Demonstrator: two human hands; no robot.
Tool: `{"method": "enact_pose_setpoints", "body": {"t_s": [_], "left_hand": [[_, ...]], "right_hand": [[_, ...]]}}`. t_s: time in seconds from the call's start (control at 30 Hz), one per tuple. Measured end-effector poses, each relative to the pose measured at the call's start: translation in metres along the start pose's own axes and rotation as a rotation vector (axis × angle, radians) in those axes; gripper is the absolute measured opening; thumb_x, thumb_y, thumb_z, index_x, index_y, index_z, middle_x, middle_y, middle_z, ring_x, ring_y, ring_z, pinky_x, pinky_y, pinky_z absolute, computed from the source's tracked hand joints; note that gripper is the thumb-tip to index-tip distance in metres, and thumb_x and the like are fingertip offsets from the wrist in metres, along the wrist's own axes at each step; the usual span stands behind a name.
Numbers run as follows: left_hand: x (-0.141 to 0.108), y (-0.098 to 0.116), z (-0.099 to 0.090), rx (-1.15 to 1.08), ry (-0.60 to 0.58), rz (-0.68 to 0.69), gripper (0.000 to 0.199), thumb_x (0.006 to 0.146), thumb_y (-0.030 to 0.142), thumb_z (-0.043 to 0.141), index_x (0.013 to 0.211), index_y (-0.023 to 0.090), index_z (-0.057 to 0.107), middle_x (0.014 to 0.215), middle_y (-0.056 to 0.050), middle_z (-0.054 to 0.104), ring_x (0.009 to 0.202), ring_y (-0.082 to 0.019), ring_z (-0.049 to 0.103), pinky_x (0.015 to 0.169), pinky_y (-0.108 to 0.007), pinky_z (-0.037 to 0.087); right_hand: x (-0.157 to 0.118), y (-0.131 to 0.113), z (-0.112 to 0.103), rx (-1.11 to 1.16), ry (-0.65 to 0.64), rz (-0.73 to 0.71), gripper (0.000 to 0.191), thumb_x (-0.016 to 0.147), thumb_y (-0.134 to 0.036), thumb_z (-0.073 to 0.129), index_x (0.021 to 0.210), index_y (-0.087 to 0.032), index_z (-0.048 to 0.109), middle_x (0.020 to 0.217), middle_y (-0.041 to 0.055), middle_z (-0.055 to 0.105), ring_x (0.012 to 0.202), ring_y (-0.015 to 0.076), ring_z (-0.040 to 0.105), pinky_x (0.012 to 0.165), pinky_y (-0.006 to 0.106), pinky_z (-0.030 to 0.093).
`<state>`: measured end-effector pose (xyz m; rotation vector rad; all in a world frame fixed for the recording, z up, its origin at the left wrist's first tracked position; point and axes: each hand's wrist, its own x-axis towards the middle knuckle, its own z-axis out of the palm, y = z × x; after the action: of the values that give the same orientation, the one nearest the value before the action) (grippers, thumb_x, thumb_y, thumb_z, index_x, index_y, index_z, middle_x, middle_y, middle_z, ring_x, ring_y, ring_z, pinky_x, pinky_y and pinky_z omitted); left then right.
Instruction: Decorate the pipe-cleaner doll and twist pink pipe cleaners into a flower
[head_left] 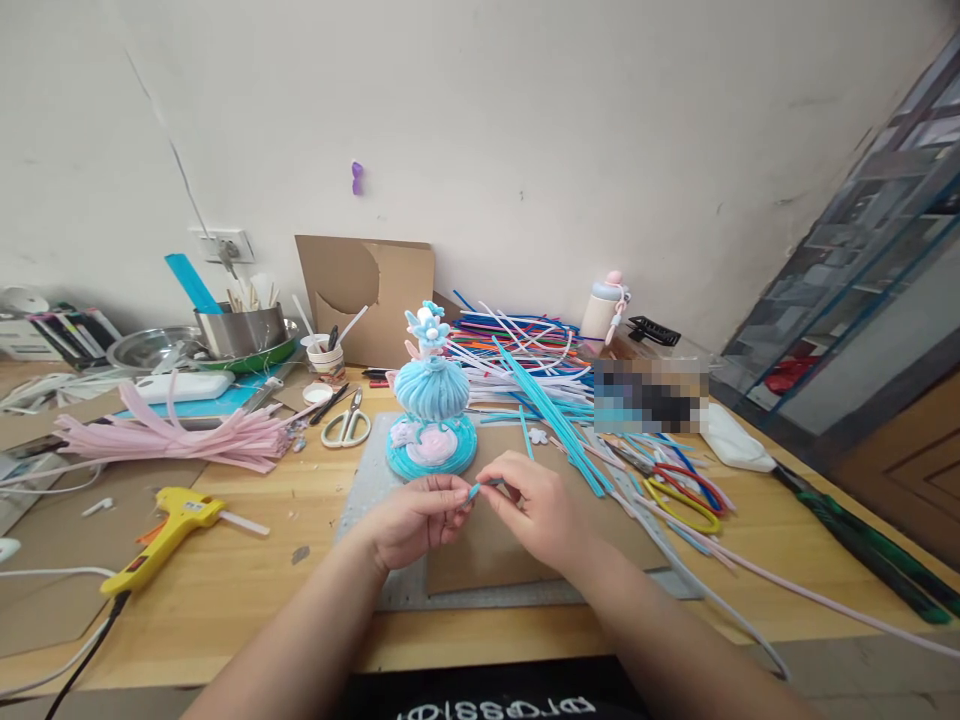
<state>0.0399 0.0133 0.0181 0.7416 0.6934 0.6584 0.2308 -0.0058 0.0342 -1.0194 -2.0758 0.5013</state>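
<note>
Over the middle of the tabletop [225, 580], a little back from its front edge, you hold a small blue piece [474, 491]. Your left hand [420, 520] pinches it between thumb and fingers, and your right hand [536, 505] pinches its other end, probably because so thin a thing needs two grips. The blue fuzzy figure [433, 392] stands just behind, perhaps to stay in sight. Toward the left edge lies the glue gun [178, 512], its handle toward the front-left corner, seemingly for easy reach.

Pale wall [480, 100], wooden table [202, 600], shelves [862, 205] at right

Black garment [480, 678], white lettering [496, 709] (cropped), bare forearms [307, 630]
</note>
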Motion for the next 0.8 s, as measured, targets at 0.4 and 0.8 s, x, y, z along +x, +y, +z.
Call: {"method": "enact_pose_setpoints", "body": {"t_s": [0.4, 0.8], "left_hand": [[-0.071, -0.001, -0.015, 0.983, 0.311, 0.206, 0.014, 0.076, 0.03, 0.061, 0.078, 0.016, 0.066, 0.073, 0.0, 0.064, 0.071, -0.013, 0.055, 0.068, -0.026, 0.041], [-0.154, -0.099, -0.085, 1.583, 1.087, 0.777, 0.014, 0.083, 0.017, 0.049, 0.092, 0.021, 0.06, 0.088, -0.005, 0.065, 0.085, -0.019, 0.057, 0.079, -0.033, 0.038]], "right_hand": [[-0.009, -0.031, 0.035, 0.019, -0.349, -0.009, 0.02, 0.089, -0.021, 0.047, 0.1, -0.024, 0.063, 0.093, 0.0008, 0.069, 0.084, 0.0154, 0.062, 0.073, 0.024, 0.042], [0.006, -0.062, 0.121, -0.074, -0.471, 0.012, 0.025, 0.087, -0.022, 0.045, 0.1, -0.024, 0.066, 0.097, 0.0024, 0.072, 0.086, 0.0193, 0.065, 0.068, 0.027, 0.04]]}}
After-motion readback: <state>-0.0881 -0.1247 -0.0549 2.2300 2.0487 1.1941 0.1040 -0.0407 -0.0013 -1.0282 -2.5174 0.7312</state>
